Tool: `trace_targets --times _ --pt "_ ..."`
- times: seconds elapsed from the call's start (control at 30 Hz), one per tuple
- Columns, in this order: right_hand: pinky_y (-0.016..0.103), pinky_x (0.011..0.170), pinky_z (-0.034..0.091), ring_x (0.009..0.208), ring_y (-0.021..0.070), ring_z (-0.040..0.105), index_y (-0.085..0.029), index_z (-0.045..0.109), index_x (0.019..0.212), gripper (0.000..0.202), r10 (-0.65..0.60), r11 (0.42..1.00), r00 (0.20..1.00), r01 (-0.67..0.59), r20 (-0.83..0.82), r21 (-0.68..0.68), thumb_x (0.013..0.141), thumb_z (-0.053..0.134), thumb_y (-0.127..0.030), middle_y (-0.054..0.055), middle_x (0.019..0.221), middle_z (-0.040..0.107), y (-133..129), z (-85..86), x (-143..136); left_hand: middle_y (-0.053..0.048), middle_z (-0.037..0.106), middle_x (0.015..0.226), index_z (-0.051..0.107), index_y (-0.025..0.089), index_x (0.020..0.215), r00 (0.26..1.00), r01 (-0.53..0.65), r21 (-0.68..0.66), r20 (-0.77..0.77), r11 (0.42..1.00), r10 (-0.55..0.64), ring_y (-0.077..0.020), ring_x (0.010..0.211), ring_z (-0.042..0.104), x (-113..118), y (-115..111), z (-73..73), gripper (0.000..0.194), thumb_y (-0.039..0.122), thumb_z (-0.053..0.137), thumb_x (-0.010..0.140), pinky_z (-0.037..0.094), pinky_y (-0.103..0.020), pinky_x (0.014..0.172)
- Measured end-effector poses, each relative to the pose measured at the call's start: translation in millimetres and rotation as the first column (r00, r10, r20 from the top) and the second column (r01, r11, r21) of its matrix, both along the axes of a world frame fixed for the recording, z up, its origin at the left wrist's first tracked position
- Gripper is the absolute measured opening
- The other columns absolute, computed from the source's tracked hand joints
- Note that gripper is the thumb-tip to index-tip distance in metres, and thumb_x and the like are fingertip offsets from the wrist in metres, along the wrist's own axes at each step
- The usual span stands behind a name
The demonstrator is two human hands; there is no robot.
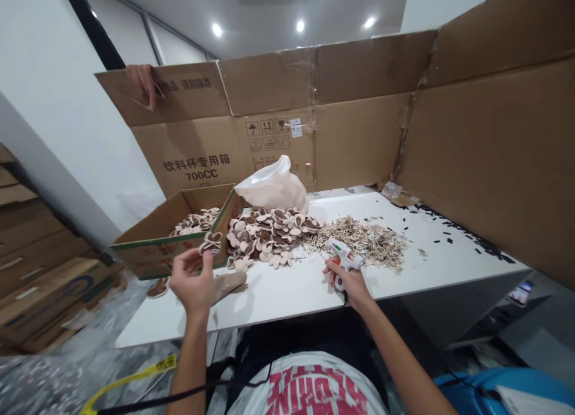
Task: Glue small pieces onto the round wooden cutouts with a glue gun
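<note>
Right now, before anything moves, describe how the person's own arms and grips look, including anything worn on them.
The left grip and right grip are bare, without gloves. The left forearm and right forearm show no sleeve, watch or bracelet. The top is white with large red lettering; its sleeves are out of view.

Stacked cartons (49,292), lit ceiling lights (300,26)

Wears wht shirt (258,400) w/ lg red ltrs (309,391), dk bottoms (300,338), forearms (194,343) bare.
</note>
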State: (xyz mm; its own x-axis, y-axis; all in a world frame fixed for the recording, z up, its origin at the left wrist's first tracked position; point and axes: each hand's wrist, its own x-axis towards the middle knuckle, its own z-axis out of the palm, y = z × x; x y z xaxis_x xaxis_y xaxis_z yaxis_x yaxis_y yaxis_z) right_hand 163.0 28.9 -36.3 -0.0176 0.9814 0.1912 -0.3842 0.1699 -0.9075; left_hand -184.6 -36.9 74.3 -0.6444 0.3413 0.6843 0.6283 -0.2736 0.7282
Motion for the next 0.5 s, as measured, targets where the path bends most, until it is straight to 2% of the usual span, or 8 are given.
trace_targets --times 0.1,0.17,0.27,0.3,0.37,0.43,0.47,0.5 --pt "0.026 0.047 0.044 0.051 0.0172 0.056 -0.018 0.068 0.089 0.046 0.008 1.0 1.0 -0.008 -0.003 -0.006 0.079 0.091 -0.057 0.008 0.079 0.071 -1 1.1 -1 -0.007 0.069 0.106 0.059 0.016 0.119 0.992 -0.096 0.174 -0.058 0.98 0.108 -0.0194 0.092 0.072 -17 11 28.7 0.044 0.043 0.073 0.087 0.061 -0.035 0.088" --pt "0.025 0.047 0.044 0.051 0.0169 0.056 -0.018 0.069 0.089 0.046 0.014 1.0 1.0 -0.014 -0.005 -0.013 0.079 0.091 -0.056 0.009 0.078 0.071 -1 1.3 -1 -0.008 0.069 0.104 0.058 0.015 0.121 0.986 -0.13 0.208 -0.074 0.969 0.148 -0.02 0.092 0.072 -34 24 45.3 0.042 0.041 0.07 0.09 0.061 -0.034 0.086" --pt "0.025 0.047 0.044 0.051 0.0167 0.056 -0.018 0.069 0.09 0.046 0.009 1.0 1.0 -0.009 -0.017 -0.02 0.078 0.092 -0.056 0.009 0.078 0.072 0 0.7 -2 -0.008 0.069 0.104 0.064 0.014 0.114 0.979 -0.139 0.04 -0.147 0.99 0.143 -0.0193 0.085 0.071 -56 41 60.6 0.035 0.037 0.07 0.088 0.061 -0.034 0.082" --pt "0.024 0.046 0.044 0.051 0.0168 0.057 -0.018 0.069 0.09 0.047 0.003 1.0 1.0 -0.004 -0.021 -0.022 0.078 0.092 -0.056 0.009 0.079 0.072 0 0.6 -2 -0.009 0.068 0.107 0.067 0.014 0.111 0.97 -0.165 -0.025 -0.184 0.986 0.157 -0.0187 0.082 0.07 -59 45 62.2 0.034 0.036 0.071 0.086 0.06 -0.033 0.08" --pt "0.024 0.046 0.044 0.051 0.017 0.057 -0.017 0.069 0.089 0.047 -0.004 1.0 1.0 0.004 -0.028 -0.022 0.078 0.092 -0.057 0.009 0.078 0.072 1 0.8 -2 -0.011 0.066 0.113 0.069 0.014 0.109 0.943 -0.237 -0.069 -0.256 0.969 0.212 -0.0182 0.079 0.066 -52 49 58.9 0.031 0.036 0.069 0.088 0.058 -0.033 0.077" --pt "0.025 0.045 0.044 0.05 0.0171 0.057 -0.017 0.07 0.089 0.047 -0.018 1.0 0.999 0.017 -0.037 -0.018 0.079 0.09 -0.058 0.01 0.078 0.072 2 2.3 -2 -0.01 0.067 0.106 0.07 0.016 0.103 0.917 -0.254 -0.043 -0.328 0.966 0.226 -0.0191 0.08 0.063 -28 52 46.2 0.023 0.034 0.06 0.095 0.054 -0.034 0.079" --pt "0.025 0.046 0.044 0.049 0.017 0.056 -0.017 0.07 0.089 0.047 -0.03 0.999 0.998 0.029 -0.047 -0.015 0.08 0.09 -0.058 0.01 0.078 0.072 2 3.5 -2 -0.008 0.067 0.097 0.069 0.017 0.097 0.91 -0.211 -0.047 -0.373 0.976 0.179 -0.02 0.081 0.062 -10 54 36.8 0.02 0.033 0.056 0.098 0.052 -0.033 0.08" --pt "0.025 0.046 0.044 0.049 0.0169 0.056 -0.017 0.071 0.089 0.047 -0.047 0.999 0.997 0.046 -0.058 -0.014 0.081 0.089 -0.059 0.01 0.077 0.072 2 4.9 -2 -0.006 0.066 0.091 0.068 0.018 0.092 0.909 -0.121 -0.083 -0.411 0.989 0.077 -0.02 0.081 0.061 9 56 25.8 0.02 0.031 0.053 0.099 0.05 -0.032 0.079"
